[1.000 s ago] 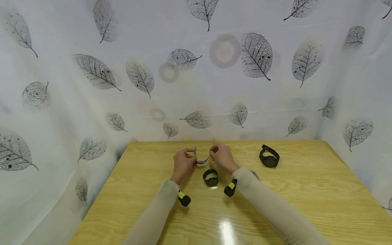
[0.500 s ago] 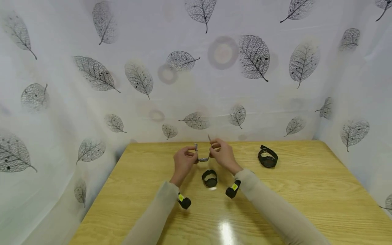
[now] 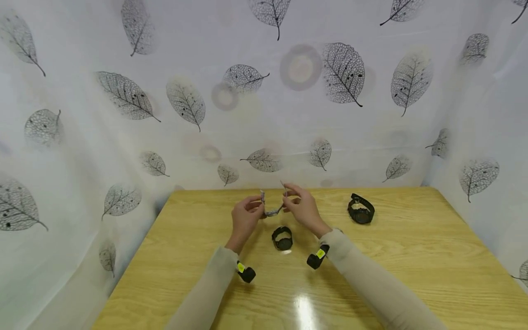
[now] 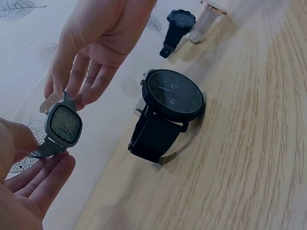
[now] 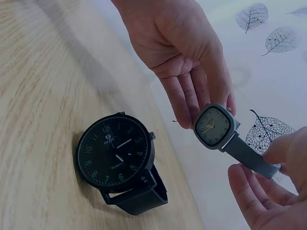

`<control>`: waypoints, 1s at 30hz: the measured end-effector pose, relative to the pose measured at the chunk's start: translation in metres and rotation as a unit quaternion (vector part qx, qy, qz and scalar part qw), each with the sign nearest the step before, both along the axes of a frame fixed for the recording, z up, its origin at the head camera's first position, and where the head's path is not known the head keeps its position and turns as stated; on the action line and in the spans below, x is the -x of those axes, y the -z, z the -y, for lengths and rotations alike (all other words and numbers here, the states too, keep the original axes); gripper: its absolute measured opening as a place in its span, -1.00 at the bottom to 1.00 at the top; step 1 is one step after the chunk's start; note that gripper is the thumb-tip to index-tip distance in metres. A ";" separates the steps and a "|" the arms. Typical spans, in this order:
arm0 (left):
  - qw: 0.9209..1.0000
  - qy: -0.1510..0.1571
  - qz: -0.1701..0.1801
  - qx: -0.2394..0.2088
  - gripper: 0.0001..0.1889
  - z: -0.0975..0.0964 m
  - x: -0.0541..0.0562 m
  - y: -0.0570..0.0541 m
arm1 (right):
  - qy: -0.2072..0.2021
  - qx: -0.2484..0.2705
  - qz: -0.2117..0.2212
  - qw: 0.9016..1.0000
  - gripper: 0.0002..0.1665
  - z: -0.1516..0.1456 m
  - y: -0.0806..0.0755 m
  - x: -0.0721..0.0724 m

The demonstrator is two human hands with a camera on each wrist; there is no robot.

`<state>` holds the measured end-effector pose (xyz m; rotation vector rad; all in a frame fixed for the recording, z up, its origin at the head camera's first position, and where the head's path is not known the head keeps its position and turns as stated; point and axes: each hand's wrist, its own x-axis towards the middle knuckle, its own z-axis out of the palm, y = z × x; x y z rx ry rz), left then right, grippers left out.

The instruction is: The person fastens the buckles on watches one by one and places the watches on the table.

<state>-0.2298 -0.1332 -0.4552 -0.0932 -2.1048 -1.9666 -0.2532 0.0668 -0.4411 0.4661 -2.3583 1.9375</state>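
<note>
A small wristwatch [image 3: 271, 213] with a rounded square face and grey strap is held between both hands above the table's far part. My left hand [image 3: 246, 220] pinches one strap end between thumb and fingers. At the other strap end, my right hand [image 3: 304, 211] pinches with thumb and fingers. The dial [image 5: 212, 126] faces the right wrist camera, and the strap hangs in a U shape in the head view. Just below the hands, a large round black wristwatch [image 3: 283, 243] stands on the table, its strap looped.
A black sports watch [image 3: 361, 214] rests at the table's far right. Beside it in the left wrist view lies a rose-gold watch with a pale strap [image 4: 208, 19], mostly hidden by the right sleeve in the head view. A leaf-patterned curtain [image 3: 288, 119] borders the wooden table [image 3: 189, 275].
My right hand has moved a little up and to the right, lifting its strap end higher. The strap has gone from a shallow curve to a more upright U. The left hand has barely moved.
</note>
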 end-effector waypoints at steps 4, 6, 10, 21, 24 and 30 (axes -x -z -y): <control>1.000 0.008 -0.008 -0.008 -0.76 0.001 -0.001 0.000 | -0.009 0.033 0.007 0.999 -0.46 -0.001 0.001 0.000; 1.000 0.013 -0.009 -0.017 -0.76 0.001 -0.001 0.000 | -0.010 0.048 0.005 0.999 -0.51 -0.001 0.001 0.000; 0.999 0.021 -0.008 -0.036 -0.76 0.002 -0.001 -0.002 | -0.010 0.071 -0.006 0.997 -0.57 0.000 -0.003 -0.001; 0.997 0.036 -0.030 -0.061 -0.69 0.003 -0.004 -0.005 | -0.002 0.105 -0.007 0.994 -0.71 0.004 -0.011 -0.007; 0.996 0.035 -0.030 -0.073 -0.72 0.003 -0.005 -0.005 | 0.000 0.100 -0.010 0.995 -0.72 0.004 -0.010 -0.008; 0.995 0.031 -0.027 -0.095 -0.75 0.006 -0.006 -0.005 | -0.008 0.090 -0.014 0.996 -0.72 0.001 -0.008 -0.009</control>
